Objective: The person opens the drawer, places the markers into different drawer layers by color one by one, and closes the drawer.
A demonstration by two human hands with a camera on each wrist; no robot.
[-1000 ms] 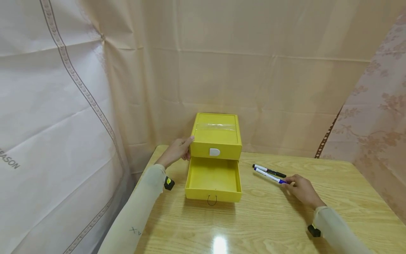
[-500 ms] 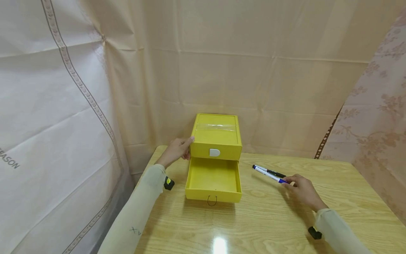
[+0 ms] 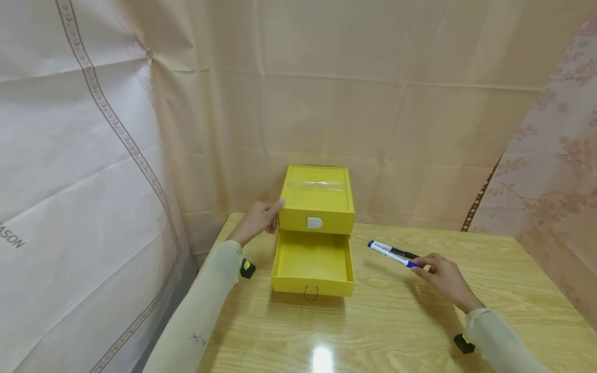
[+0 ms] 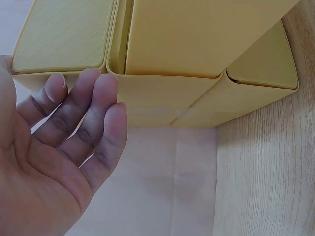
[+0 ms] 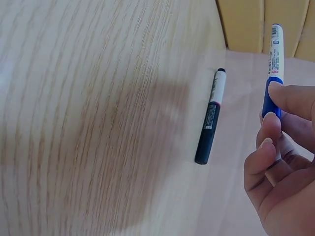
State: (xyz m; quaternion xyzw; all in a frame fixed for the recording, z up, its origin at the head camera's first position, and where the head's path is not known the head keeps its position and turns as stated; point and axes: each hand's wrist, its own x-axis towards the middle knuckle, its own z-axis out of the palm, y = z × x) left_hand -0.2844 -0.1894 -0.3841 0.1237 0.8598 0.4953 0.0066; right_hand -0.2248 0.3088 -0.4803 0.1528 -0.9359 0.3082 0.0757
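A yellow two-drawer box (image 3: 317,197) stands at the back of the table, its lower drawer (image 3: 312,286) pulled out and bare inside. My left hand (image 3: 255,224) rests at the box's left side, thumb on the upper front corner. In the left wrist view, loosely bent fingers (image 4: 114,125) lie against the box's wall. To the right, my right hand (image 3: 446,280) pinches a blue-capped whiteboard marker (image 5: 275,59) by its cap, above the table. A black marker (image 5: 209,125) lies on the table behind it, partly covered by the blue one in the head view.
The upper drawer, with a white handle tab (image 3: 314,223), is closed. A thin string loop (image 3: 311,293) hangs from the lower drawer's front. Wood-grain table (image 3: 382,326) lies between drawer and right hand. Cloth (image 3: 317,114) hangs behind and at both sides.
The blue marker, pinched in my right hand, has risen a little and shifted slightly left, now covering more of the black marker. My left hand and the drawer box stay put.
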